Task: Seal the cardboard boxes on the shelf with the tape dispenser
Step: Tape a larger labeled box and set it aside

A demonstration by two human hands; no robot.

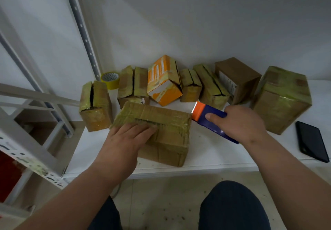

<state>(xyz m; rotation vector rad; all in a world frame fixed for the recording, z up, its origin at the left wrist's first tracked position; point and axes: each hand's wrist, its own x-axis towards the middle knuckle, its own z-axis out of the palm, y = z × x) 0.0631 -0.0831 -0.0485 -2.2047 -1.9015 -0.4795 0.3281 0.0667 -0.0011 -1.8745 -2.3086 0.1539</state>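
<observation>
On a white shelf (206, 165), a left hand (129, 136) presses flat-fingered on the near cardboard box (161, 127); just right of the box, the right hand (240, 122) grips a blue tape dispenser (211, 116). The box looks light and stiff, best steadied from its top. Unsealed boxes wait behind it.

Single head-worn, wide-angle view, directed forward and down from above the shelf (206, 151). The shelf is seen at close range, with both forearms entering from the lower edge and the knees and floor (161, 203) included beneath. Straight lines are bowed toward the margins.
</observation>
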